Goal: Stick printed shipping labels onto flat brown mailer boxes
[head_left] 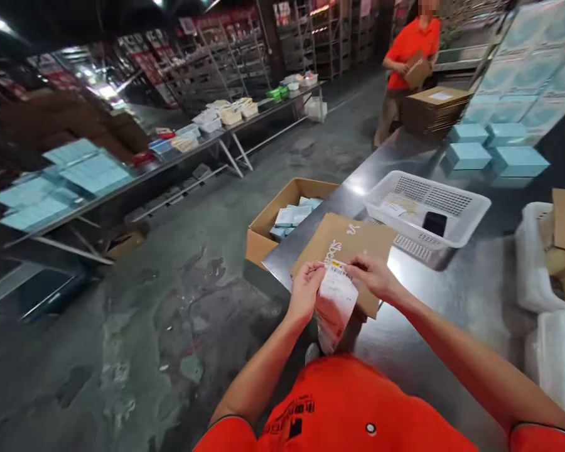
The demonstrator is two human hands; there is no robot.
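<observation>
- Your left hand (305, 290) and right hand (373, 276) met in front of your chest, above the near corner of a steel table (452, 295).
- Between them you held a white printed paper slip (335, 302) — its top edge was pinched by the fingers of both hands, and its lower end hung loose towards your orange shirt (343, 408).
- Both hands were closed around the slip's upper corners, left hand on the left side, right hand on the right; how tightly they gripped could not be told.
- Just behind the slip, a flat brown cardboard mailer (346, 248) with white lettering lay on the table, its near part hidden by your hands.
- Beyond the mailer stood a white plastic basket (471, 210) holding some papers and a small black object (434, 223).
- Beside the table's left edge, on the floor, an open cardboard box (263, 232) held pale blue packets.
- Further along the table sat pale blue boxes (518, 160) and a stack of flat brown cartons (433, 110).
- At the far end another person in an orange shirt (412, 44) held a brown carton — well apart from you.
- White containers (537, 270) with cardboard pieces stood at the table's right side.
- Across the grey floor, long tables (235, 122) carried trays and more pale blue sheets.
</observation>
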